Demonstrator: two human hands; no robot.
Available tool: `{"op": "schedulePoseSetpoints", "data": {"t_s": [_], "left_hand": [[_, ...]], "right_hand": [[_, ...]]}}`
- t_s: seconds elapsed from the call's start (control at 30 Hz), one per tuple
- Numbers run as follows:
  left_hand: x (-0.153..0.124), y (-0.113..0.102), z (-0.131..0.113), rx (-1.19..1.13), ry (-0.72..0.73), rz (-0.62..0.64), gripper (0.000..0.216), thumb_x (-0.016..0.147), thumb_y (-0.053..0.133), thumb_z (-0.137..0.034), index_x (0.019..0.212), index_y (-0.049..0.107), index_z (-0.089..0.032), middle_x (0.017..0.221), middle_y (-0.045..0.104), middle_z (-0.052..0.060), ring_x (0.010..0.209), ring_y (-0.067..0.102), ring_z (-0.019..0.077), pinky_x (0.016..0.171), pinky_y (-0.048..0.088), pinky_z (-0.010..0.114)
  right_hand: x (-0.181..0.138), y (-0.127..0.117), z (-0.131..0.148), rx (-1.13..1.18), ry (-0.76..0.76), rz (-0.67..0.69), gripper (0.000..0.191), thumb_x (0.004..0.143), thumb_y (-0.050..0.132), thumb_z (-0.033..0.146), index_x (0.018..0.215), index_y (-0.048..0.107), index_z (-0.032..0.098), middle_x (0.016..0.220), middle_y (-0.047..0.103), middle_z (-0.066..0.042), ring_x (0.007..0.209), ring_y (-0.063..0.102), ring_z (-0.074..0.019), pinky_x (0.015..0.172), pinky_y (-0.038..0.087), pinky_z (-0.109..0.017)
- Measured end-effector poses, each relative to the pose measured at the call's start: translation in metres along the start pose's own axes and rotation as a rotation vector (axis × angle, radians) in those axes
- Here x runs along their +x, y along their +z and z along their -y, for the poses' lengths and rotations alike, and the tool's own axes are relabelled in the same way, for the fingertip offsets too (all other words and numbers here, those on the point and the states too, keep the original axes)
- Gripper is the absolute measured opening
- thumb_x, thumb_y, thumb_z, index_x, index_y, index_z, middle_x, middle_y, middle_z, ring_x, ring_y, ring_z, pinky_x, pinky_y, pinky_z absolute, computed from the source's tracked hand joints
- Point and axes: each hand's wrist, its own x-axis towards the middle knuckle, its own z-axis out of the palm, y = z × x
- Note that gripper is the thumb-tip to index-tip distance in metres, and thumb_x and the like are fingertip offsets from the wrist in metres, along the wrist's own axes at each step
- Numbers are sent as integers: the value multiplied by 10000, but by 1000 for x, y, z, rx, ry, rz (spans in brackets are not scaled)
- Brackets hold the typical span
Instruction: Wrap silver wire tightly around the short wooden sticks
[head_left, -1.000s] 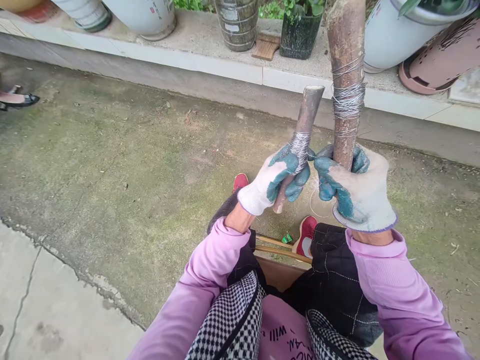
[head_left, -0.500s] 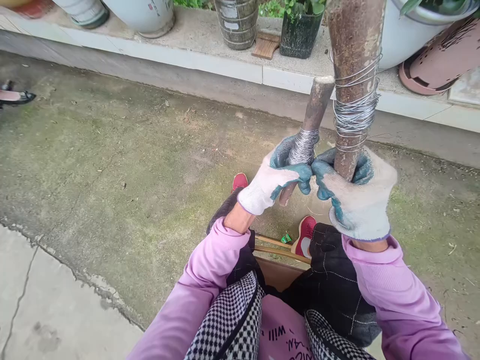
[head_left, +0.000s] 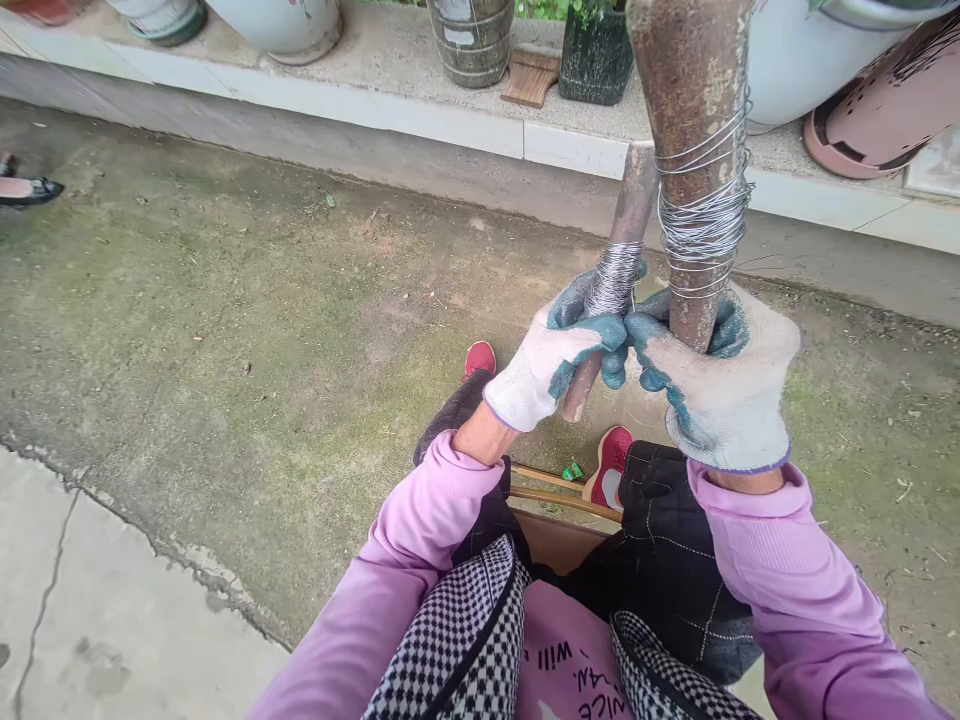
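Both my hands wear white work gloves with blue-green coated fingers. My left hand (head_left: 559,345) is closed round a short wooden stick (head_left: 632,200), just below and against a tight coil of thin silver wire (head_left: 615,275). The stick tilts, its lower end poking out beneath my fingers. My right hand (head_left: 720,370) grips the narrow lower end of a thicker wooden stick (head_left: 694,90), which rises out of the frame top. Looser silver wire (head_left: 703,225) is wound round this one above my hand. The fingertips of my two hands meet or nearly meet between the sticks.
Along the back runs a tiled ledge (head_left: 450,125) with several plant pots, among them a black pot (head_left: 596,60) and a pink pot (head_left: 874,110). Mossy concrete floor (head_left: 225,300) lies in front. A green wrapper (head_left: 573,470) is near my red shoe (head_left: 609,465). Another shoe (head_left: 30,190) shows far left.
Both sticks have shifted slightly left in the view, the thick one most at its top. My left hand has moved a little right, closer under the wire coil. Both grips stay closed.
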Motion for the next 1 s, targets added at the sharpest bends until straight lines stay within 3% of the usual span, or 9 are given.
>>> {"op": "schedulePoseSetpoints", "data": {"t_s": [0.23, 0.43, 0.6, 0.77, 0.87, 1.0], "left_hand": [[-2, -11, 11, -82, -58, 10, 600, 864, 987, -584, 1309, 766, -247, 732, 667, -75, 517, 614, 128, 514, 517, 252], [-9, -4, -4, -104, -161, 14, 754, 913, 981, -684, 1473, 725, -249, 773, 680, -75, 493, 570, 105, 474, 462, 235], [-9, 2, -10, -57, -87, 128, 846, 863, 1000, -766, 1468, 706, -253, 784, 694, -73, 506, 569, 106, 476, 480, 239], [-6, -2, -6, -23, -48, 191, 817, 846, 995, -786, 1393, 719, -246, 780, 713, -61, 474, 555, 106, 457, 490, 251], [-5, -5, -4, -1, -47, 164, 806, 851, 993, -769, 1404, 717, -252, 788, 722, -54, 471, 551, 103, 467, 494, 257], [-3, -8, -1, 30, -40, 60, 883, 822, 997, -797, 1478, 716, -278, 772, 705, -53, 471, 540, 112, 467, 459, 266]], "right_hand": [[0, -1, 5, 7, 45, 7, 235, 834, 1038, 312, 879, 808, 313, 839, 814, -48, 756, 750, -302, 603, 645, -451], [2, -1, 20, 139, 122, -3, 255, 866, 1061, 317, 829, 811, 282, 659, 684, 20, 464, 518, -149, 386, 404, -306], [9, -11, 18, 292, 117, 10, 375, 844, 1116, 486, 806, 803, 283, 590, 562, 73, 388, 423, -101, 320, 376, -257], [17, -15, 12, 280, 127, -13, 461, 766, 1143, 521, 743, 739, 301, 521, 489, 81, 352, 347, -107, 284, 304, -291], [16, -12, 12, 241, 60, -56, 384, 771, 1109, 491, 767, 773, 304, 557, 556, 65, 364, 392, -122, 291, 293, -291], [7, -4, 19, 165, 9, -101, 191, 827, 1020, 385, 811, 850, 298, 621, 636, 44, 427, 506, -140, 346, 372, -275]]}}
